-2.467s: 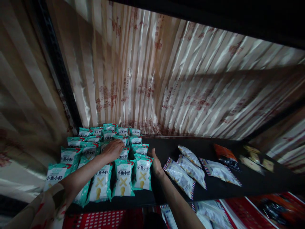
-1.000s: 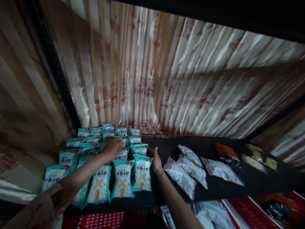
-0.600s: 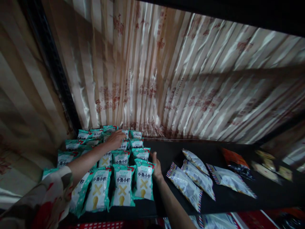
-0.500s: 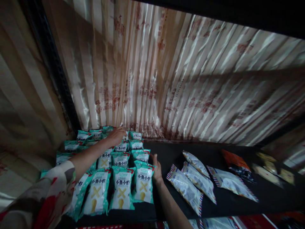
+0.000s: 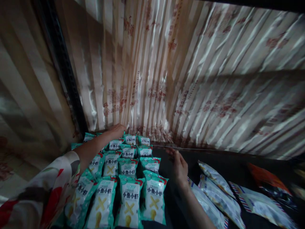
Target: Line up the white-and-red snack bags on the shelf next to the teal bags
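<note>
The left hand (image 5: 116,129) has slid from the middle of the green snack packets (image 5: 128,178) to the very back row, and now rests there with fingers (image 5: 122,128) flat and spread, palm down, gripping nothing, the tips almost at the curtain. Her flowered sleeve (image 5: 45,194) lies over the nearest packets on that side. The packets look tighter than a moment ago, so I would judge the block is being squared up, back row last.

The right hand (image 5: 179,167) has lifted off the block's right edge and hovers just beside it, fingers loosely open and empty; the packets lie just left of those fingertips.

Right of that hand, silver packets with striped edges (image 5: 220,197) lie scattered, and beyond them an orange packet (image 5: 264,175), blurred. All sit on a dark shelf (image 5: 188,154), backed by a shiny striped curtain (image 5: 190,79), with a black upright post (image 5: 64,70) on the left.
</note>
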